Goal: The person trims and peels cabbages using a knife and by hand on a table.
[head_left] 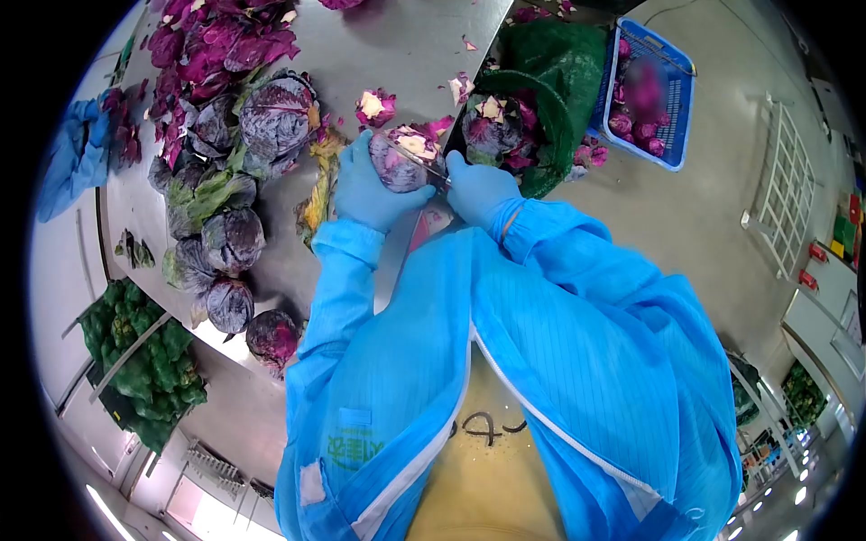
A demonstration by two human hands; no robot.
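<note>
My left hand [368, 187], in a blue glove, is closed round a red cabbage [394, 168] at the table's near edge. The cabbage's pale cut base faces up and to the right. My right hand [480, 191], gloved too, grips a knife [417, 160] whose blade lies against the cut base; its handle is mostly hidden in my fingers. Just beyond lies a cut-off cabbage piece [374, 107] with a pale core. To the right, a green mesh sack [552, 113] holds red cabbage trimmings, close to my right hand.
Several whole red cabbages [233, 240] line the left of the metal table [379, 45], with a heap of purple leaves [212, 54] behind. A blue crate [682, 117] of trimmed cabbages stands on the floor at right, near a white rack [783, 189]. Full green sacks [144, 361] are at lower left.
</note>
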